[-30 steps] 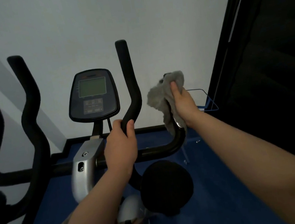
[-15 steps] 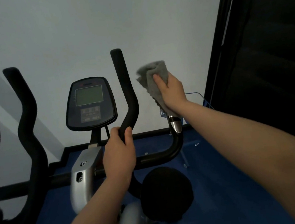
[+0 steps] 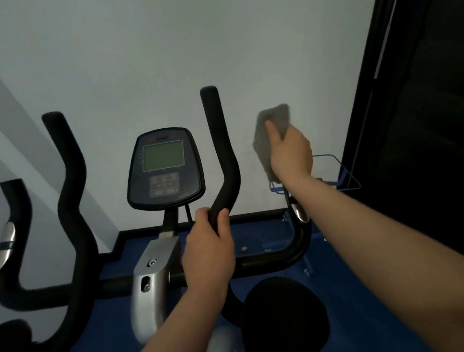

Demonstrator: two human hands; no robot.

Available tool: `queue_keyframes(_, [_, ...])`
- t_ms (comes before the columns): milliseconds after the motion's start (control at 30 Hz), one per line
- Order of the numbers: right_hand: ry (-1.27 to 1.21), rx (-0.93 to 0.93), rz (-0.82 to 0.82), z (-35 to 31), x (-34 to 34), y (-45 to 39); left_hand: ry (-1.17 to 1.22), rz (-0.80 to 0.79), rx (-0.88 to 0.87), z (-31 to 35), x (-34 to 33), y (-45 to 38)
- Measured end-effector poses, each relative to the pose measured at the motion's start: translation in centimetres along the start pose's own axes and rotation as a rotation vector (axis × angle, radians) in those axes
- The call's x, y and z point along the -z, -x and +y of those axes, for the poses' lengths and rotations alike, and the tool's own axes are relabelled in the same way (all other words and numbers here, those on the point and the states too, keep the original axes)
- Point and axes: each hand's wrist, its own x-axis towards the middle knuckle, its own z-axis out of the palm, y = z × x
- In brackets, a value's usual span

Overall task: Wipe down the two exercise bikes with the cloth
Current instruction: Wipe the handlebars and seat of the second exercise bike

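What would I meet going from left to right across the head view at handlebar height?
Silver pulse sensor on the far-left black grip → tall curved black handlebar post → dark oval console with grey screen → left hand gripping the inner right black post → right hand holding the grey cloth → blue wire rack.

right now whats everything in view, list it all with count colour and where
exercise bike: one, silver and black, centre
console: one, dark with grey screen, centre
handlebar uprights: two inner, black, either side of console
outer grips: two, black with silver pads, far left and right
seat: one, black, bottom centre
cloth: one, grey, around right outer grip
wire rack: one, blue, right, behind the forearm
floor: blue
left hand: grips right inner upright
right hand: holds cloth
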Motion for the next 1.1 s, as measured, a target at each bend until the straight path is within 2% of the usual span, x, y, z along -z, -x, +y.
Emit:
queue_keyframes(33, [0.148,0.129,0.000,0.0,-0.1,-0.4,-0.005,-0.001,-0.002,0.0,0.0,-0.1])
queue_keyframes(100, [0.296,0.191,-0.107,-0.2,0.5,-1.7,-0.014,-0.005,0.001,0.1,-0.1,0.0])
queue_keyframes(167, [0.171,0.107,-0.228,0.0,1.2,-2.7,-0.011,0.001,0.002,-0.1,-0.1,0.0])
queue_keyframes(267, [-0.328,-0.205,-0.309,0.4,2.0,-1.4,0.003,-0.001,0.007,-0.1,-0.1,0.1])
queue_keyframes(500, [-0.125,-0.174,-0.315,6.5,3.9,10.0,-0.021,0.000,0.001,-0.1,-0.2,-0.1])
queue_keyframes(600, [-0.148,-0.215,-0.417,5.5,4.2,7.3,-0.028,0.000,0.001,-0.1,-0.2,-0.1])
queue_keyframes(767, [-0.311,-0.163,-0.360,1.2,2.5,0.2,-0.027,0.005,-0.002,0.1,-0.1,0.0])
queue_keyframes(967, [-0.097,-0.124,-0.247,5.9,3.0,6.1,-0.013,0.003,-0.001,-0.1,-0.2,0.0])
queue_keyframes(1033, [0.004,-0.081,-0.266,5.4,2.8,5.3,-0.016,-0.005,0.000,0.0,-0.1,-0.1])
queue_keyframes(1100, [0.001,-0.020,-0.245,3.5,2.4,2.7,-0.017,-0.007,-0.001,0.0,-0.1,0.0])
